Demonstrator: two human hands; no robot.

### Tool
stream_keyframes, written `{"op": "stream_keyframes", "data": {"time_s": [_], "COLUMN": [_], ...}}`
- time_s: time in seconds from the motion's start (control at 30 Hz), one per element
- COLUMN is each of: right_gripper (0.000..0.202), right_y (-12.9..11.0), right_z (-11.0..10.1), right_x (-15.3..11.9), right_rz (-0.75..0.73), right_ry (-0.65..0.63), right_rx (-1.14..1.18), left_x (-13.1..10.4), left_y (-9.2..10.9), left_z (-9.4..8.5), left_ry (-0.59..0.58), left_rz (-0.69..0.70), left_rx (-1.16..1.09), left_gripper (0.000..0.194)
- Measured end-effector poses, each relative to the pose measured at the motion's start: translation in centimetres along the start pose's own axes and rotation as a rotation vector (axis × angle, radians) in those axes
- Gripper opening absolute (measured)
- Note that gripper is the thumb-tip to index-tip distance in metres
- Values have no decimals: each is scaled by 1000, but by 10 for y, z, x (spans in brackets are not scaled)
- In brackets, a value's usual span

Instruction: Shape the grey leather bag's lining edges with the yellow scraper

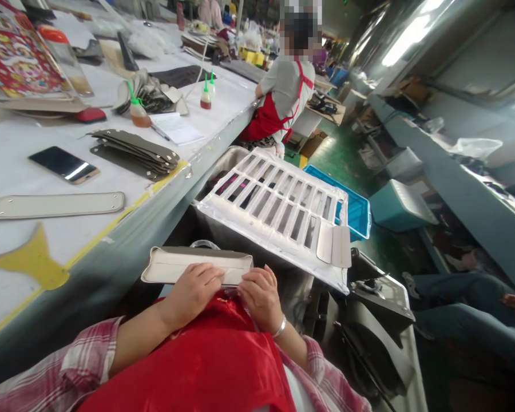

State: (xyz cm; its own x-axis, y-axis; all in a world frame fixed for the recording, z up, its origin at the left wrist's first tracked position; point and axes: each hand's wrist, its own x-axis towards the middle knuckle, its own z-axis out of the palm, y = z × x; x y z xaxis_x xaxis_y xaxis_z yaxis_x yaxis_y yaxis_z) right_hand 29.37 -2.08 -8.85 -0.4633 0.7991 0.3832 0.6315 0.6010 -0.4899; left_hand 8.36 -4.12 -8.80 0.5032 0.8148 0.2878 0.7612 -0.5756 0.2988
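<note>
Two bare hands meet at lower centre, both on a long, cream, leather-like panel with a dark back (167, 268), which lies crosswise just above a bright red apron (189, 366). The left hand (199, 284) bends its fingers together over the panel's near edge, right of its middle; the right hand (260, 290) bunches its fingers at the right end, gripping there, both thumbs hidden. Most of the panel's length extends leftward past the left hand, its left end bare. Beyond that end, the front edge of a white-covered worktable (8, 137) slants from lower left to upper centre, marked by a yellow strip (96, 240). On the other side, the lower border of a white, slotted, rectangular rack (278, 243) runs down toward right of centre, near the right hand but apart from it; two cream pieces (341, 246) lie on its lower right corner. Between table and rack, a dark gap leaves room just above the panel. Green floor (343, 146) opens at upper right of centre, past a blue plastic basket (360, 212).
</note>
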Motion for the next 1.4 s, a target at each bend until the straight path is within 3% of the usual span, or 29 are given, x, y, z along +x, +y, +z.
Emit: {"op": "stream_keyframes", "data": {"time_s": [0.2,0.43,0.63,0.73,0.83,0.93,1.03,1.1,1.23,1.4], "right_gripper": [14,14,14,4,23,34,44,48,46,43], "right_y": [1,-3,-11,-11,-8,-2,2,4,9,10], "right_z": [2,9,16,15,11,6,7,12,25,32], "right_x": [1,8,17,18,17,13,8,3,-10,-17], "right_rz": [20,60,171,260,420,601,707,768,902,879], "right_ry": [6,43,-1,-12,-31,-224,-453,-496,-435,-328], "right_rx": [-15,-42,-96,-140,-217,-239,-122,65,516,611], "left_x": [6,15,24,29,31,32,32,31,27,21], "left_y": [1,1,0,1,2,2,0,-1,-3,0], "left_z": [-3,-4,-6,-7,-7,-6,-5,-4,-4,0], "left_ry": [-37,-75,-71,-75,-97,-106,-111,-119,-129,-66], "left_rz": [-13,-128,-235,-276,-307,-308,-297,-294,-245,-121], "left_rx": [-41,-64,-128,-142,-133,-127,-136,-150,-169,-51], "left_gripper": [13,12,11,11,9,8,7,7,4,20]}}
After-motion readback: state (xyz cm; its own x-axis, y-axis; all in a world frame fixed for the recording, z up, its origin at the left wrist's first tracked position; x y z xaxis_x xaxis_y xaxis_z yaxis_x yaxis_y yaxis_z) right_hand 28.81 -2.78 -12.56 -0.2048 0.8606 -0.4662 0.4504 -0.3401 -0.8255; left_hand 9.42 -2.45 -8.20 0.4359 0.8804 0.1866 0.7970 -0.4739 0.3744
